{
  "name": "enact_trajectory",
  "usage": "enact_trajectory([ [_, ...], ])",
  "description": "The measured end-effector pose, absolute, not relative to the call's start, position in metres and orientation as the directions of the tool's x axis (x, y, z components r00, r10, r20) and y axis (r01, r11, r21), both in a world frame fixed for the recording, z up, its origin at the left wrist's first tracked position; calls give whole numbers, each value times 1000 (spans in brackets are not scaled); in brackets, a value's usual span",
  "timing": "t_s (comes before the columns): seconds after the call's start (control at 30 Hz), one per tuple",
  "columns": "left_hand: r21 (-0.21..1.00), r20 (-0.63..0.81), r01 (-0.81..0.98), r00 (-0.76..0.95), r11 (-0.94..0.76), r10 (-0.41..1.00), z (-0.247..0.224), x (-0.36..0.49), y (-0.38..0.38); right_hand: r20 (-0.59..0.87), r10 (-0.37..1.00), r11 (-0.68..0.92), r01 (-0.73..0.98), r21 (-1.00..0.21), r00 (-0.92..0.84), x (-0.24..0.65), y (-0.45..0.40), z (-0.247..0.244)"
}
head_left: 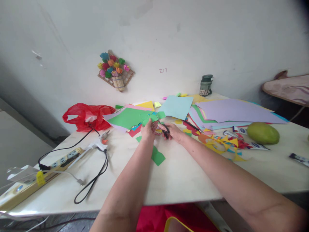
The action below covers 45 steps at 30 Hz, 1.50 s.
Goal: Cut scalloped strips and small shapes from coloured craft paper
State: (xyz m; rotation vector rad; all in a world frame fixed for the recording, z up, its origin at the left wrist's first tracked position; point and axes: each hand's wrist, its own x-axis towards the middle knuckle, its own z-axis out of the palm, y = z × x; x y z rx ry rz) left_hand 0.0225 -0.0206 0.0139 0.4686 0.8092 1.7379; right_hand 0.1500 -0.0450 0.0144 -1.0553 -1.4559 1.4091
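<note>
My left hand (149, 129) pinches a piece of green paper (161, 114) above the middle of the table. Just to its right, my right hand (172, 132) is closed round the black handles of a pair of scissors (166, 132). The blades point up and to the left, at the green paper; whether they are apart is hard to tell. Below my hands a green paper scrap (158, 156) lies on the white table. A large green sheet (126, 117) rests on other coloured paper to the left.
Left of my arms are a glue gun (102, 145), a power strip (58, 166) and a red plastic bag (83, 112). To the right are a purple sheet (234, 109), yellow scraps (219, 145), a green fruit (263, 133) and a dark bottle (206, 85).
</note>
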Motion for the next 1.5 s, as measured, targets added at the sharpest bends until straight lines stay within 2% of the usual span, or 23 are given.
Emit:
enact_trajectory([
  [0.4,705,-112,-695,-308,-143,945,15,23,-20,-2,966,-2,3,-1000,-259,148,-49,18],
  [0.7,721,-175,-684,-332,-109,927,16,20,-19,11,969,15,11,-1000,-246,148,-47,18],
  [0.87,732,-224,-676,-352,-81,909,16,20,-18,-33,978,-37,-15,-999,-208,145,-50,24],
  [1.13,803,-245,-592,-430,-67,869,21,14,-21,-125,979,-124,20,-992,-160,142,-48,24],
  [1.33,834,-303,-551,-510,-35,805,27,5,-22,-127,979,-122,42,-992,-161,142,-44,20],
  [1.5,866,-234,-487,-599,-116,766,27,3,-21,-168,965,-164,37,-986,-201,146,-50,26],
])
